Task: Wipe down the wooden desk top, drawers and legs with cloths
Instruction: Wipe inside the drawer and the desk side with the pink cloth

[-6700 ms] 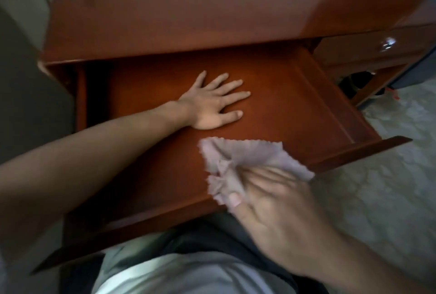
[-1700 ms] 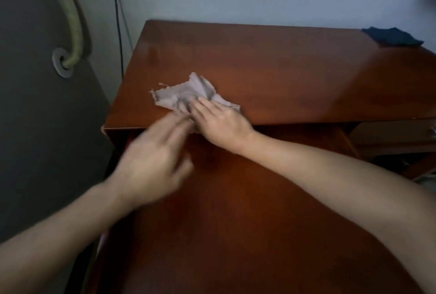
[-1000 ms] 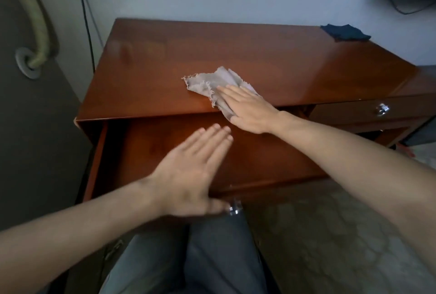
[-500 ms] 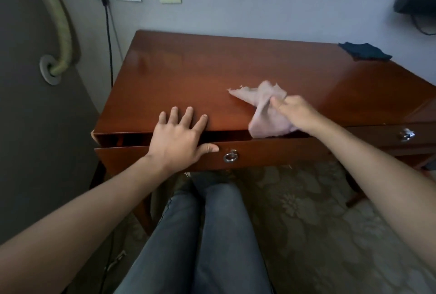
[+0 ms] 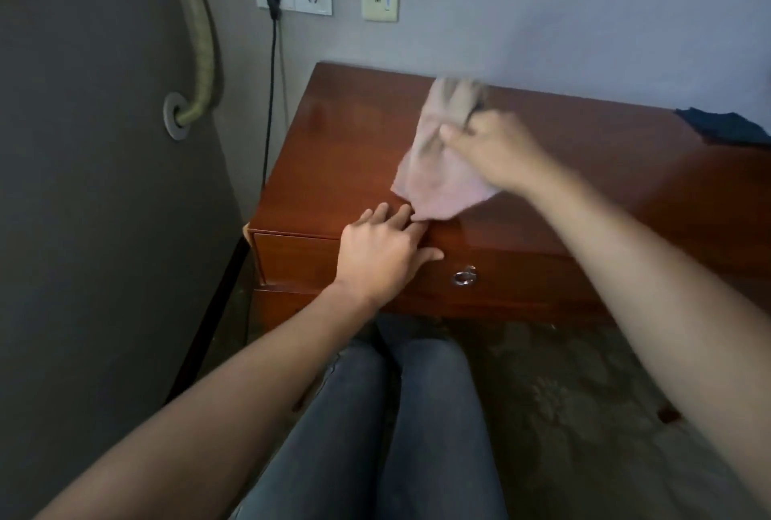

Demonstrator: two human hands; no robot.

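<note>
Where motion blurs it, the pale pink wiping cloth [image 5: 438,169] is gripped by the right hand [image 5: 496,152] above the glossy reddish wooden desk top [image 5: 605,194]. At seven o'clock, the left hand [image 5: 379,256] is laid flat with relaxed fingers on the front edge above the shut drawer [image 5: 521,281]. At three o'clock, a dark blue cloth [image 5: 726,129] is cut off.

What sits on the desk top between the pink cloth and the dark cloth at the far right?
Only the right hand gripping the pink cloth; beyond it, bare desk top up to the dark cloth, per the head view.
</note>
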